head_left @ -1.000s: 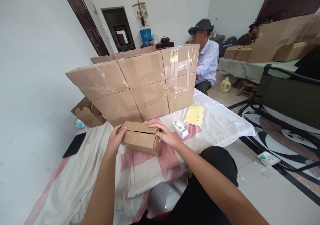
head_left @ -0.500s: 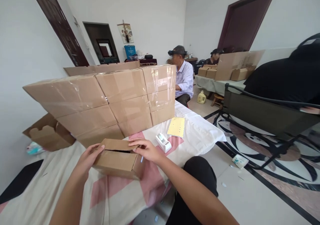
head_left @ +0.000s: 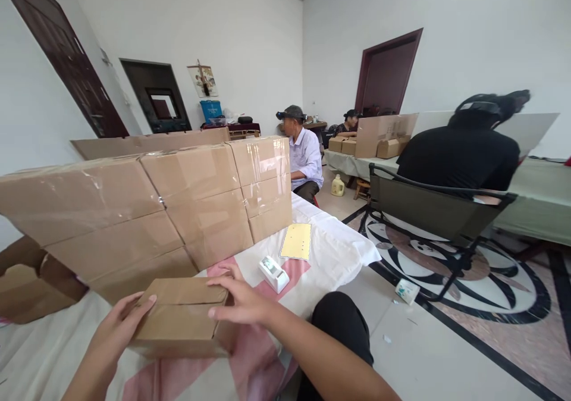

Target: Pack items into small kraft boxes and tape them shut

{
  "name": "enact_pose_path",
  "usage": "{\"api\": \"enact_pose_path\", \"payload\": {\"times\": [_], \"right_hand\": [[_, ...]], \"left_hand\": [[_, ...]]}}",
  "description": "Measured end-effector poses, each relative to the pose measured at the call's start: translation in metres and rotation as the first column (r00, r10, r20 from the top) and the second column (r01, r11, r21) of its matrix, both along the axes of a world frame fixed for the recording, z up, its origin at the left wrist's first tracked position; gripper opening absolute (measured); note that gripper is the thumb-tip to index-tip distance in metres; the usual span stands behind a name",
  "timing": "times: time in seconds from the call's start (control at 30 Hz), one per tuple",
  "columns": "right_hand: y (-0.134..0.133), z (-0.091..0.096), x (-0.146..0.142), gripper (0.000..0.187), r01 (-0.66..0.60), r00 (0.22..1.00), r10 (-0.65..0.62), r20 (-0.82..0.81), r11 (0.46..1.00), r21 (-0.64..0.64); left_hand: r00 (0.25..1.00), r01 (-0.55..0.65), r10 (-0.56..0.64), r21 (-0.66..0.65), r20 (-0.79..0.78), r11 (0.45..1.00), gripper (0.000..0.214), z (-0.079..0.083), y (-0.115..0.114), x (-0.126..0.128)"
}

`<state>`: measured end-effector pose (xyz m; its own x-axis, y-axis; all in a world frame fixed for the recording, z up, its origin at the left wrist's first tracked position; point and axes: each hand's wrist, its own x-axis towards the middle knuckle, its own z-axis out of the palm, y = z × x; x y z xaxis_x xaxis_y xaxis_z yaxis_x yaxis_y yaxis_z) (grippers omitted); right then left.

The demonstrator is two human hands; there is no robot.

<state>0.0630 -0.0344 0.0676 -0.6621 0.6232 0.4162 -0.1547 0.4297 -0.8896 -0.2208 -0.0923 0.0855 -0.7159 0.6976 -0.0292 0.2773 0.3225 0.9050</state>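
A small brown cardboard box (head_left: 178, 325) rests on the cloth-covered table in front of me. Its top flaps lie folded down, with a thin seam across the lid. My left hand (head_left: 116, 325) grips the box's left end, thumb on the top edge and the other fingers along the back side. Over the right end, my right hand (head_left: 243, 300) holds the box with fingers on the far corner of the lid and the thumb near the top's right edge. Just beyond that hand lies a white device (head_left: 273, 274) resembling a label dispenser. Further off is a yellow sheet (head_left: 296, 241).
Stacked, taped cardboard boxes (head_left: 209, 204) form a wall behind my box. An open carton (head_left: 35, 294) stands at the left. A co-worker in a light shirt (head_left: 307, 157) sits past the stack; another in black (head_left: 459, 145) sits in a folding chair at right.
The box's top flap, raised with a dark gap before, now lies flat. My right hand has spread over the right end. My view has shifted to the right and up.
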Motion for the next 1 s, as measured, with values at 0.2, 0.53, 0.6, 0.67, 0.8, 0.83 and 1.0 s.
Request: {"api": "enact_pose_path", "payload": {"times": [0.2,0.53,0.6,0.67,0.8,0.83,1.0], "right_hand": [[-0.014,0.003,0.011,0.111,-0.012,0.982,-0.004,0.187,0.996,0.089],[-0.022,-0.007,0.007,0.104,0.1,0.971,-0.17,0.17,0.928,0.36],[-0.018,-0.01,0.004,0.096,0.123,0.976,-0.189,0.111,0.891,0.437],[-0.015,-0.015,0.002,0.09,0.137,0.978,-0.197,0.066,0.85,0.509],[-0.011,-0.027,-0.001,0.082,0.173,0.973,-0.227,0.028,0.813,0.556],[-0.011,-0.029,-0.001,0.081,0.178,0.972,-0.234,0.03,0.809,0.56],[-0.011,-0.032,-0.007,0.076,0.163,0.971,-0.235,0.053,0.803,0.573]], "left_hand": [[1.0,0.027,-0.026,0.009,-0.013,1.0,0.052,-0.002,-0.001,-0.001],[1.0,0.018,-0.019,-0.015,-0.014,1.0,0.05,-0.007,0.002,-0.004],[1.0,0.01,-0.011,-0.03,-0.018,1.0,0.046,-0.004,0.003,-0.003],[1.0,-0.013,0.013,-0.048,-0.01,0.999,0.041,0.0,0.003,0.0],[0.998,-0.05,0.052,-0.066,0.021,0.997,0.035,0.002,0.002,0.002],[0.998,-0.053,0.055,-0.069,0.03,0.996,0.033,0.002,0.002,0.002],[0.988,-0.129,0.13,-0.008,0.088,0.992,0.036,-0.001,0.002,0.002]]}}
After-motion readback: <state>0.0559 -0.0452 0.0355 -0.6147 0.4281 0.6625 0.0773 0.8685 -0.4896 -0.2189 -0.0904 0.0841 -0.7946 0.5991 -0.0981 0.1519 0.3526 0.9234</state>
